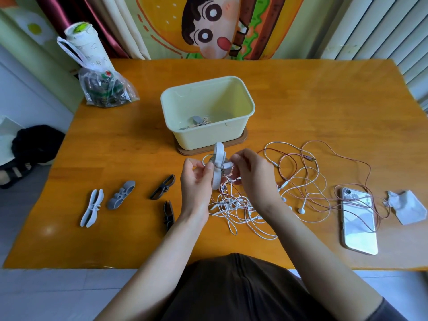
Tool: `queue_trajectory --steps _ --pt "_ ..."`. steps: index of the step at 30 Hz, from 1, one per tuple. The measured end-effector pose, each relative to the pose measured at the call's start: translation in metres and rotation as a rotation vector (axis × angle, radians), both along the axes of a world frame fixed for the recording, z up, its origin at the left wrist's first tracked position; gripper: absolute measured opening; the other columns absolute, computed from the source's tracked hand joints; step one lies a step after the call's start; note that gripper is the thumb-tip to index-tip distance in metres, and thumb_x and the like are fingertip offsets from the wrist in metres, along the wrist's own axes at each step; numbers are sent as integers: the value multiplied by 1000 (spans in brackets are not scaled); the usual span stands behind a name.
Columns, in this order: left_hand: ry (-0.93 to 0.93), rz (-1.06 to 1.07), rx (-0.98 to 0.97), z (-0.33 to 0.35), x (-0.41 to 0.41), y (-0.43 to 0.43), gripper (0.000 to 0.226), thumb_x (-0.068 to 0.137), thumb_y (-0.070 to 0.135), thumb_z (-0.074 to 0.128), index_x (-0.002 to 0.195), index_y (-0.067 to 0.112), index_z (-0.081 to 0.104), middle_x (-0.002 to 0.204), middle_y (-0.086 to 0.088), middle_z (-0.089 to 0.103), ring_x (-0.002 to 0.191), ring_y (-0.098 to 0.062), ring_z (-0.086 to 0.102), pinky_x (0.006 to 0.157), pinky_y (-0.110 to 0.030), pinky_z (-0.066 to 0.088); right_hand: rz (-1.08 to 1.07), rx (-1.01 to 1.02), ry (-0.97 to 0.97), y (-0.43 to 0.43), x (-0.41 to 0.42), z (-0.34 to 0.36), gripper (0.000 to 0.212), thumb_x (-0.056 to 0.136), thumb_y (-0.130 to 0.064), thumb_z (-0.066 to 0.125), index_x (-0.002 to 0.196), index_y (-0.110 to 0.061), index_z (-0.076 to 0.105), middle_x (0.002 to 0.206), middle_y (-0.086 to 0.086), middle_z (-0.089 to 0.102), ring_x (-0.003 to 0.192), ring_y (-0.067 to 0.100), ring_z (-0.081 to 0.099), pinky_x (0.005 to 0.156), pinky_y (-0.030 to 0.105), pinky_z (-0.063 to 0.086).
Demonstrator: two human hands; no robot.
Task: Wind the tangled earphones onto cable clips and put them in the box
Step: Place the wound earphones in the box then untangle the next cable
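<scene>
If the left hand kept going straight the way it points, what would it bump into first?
Most likely the near wall of the pale box, straight ahead of the left hand, which holds a white clip. Its height is unclear, so it might clear the rim.

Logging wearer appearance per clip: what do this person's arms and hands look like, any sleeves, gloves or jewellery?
Both forearms are bare. The left hand and right hand show no gloves, rings, watch or bracelet. A dark grey sleeve edge shows at the right upper arm.
</scene>
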State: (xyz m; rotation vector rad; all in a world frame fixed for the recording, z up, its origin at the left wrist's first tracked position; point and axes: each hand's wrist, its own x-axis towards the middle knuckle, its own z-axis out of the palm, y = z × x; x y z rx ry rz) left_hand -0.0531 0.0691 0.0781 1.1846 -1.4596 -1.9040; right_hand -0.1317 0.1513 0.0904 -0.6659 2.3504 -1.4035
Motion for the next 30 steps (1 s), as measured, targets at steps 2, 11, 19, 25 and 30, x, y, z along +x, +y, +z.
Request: queue_trajectory --steps 2,11,19,25,30 --pt "-21 3 -30 2 1 1 16 96 16 54 83 21 45 98 -15 65 97 -34 63 85 -49 53 25 80 173 3 -8 -1 20 96 -22 51 86 -11 64 81 1 60 71 20 59 65 41 53" --pt "-21 8 -55 4 -6 -1 15 97 17 52 84 21 44 96 -13 63 85 -22 60 76 -41 49 229 101 400 9 5 -6 62 83 -67 39 107 -15 62 103 -2 56 94 12 47 78 19 37" --pt "-27 16 -141 3 -5 9 16 96 18 54 84 21 44 85 -8 62 76 -14 58 65 -24 46 43 81 533 2 5 -5 28 90 -34 54 80 -11 66 80 3 60 76 23 48 64 40 45" --pt "-27 48 -141 2 -5 8 17 96 18 54 83 22 43 87 -11 63 81 -21 61 72 -32 51 204 142 599 4 0 -4 29 89 -35 50 84 -12 66 79 3 65 70 25 56 59 36 46" --pt "-19 40 -157 2 -2 8 19 97 14 52 82 20 42 78 -6 58 70 -7 55 64 -18 45 237 143 296 3 -2 -1 4 92 -13 58 89 -10 59 80 0 63 71 20 58 59 27 43"
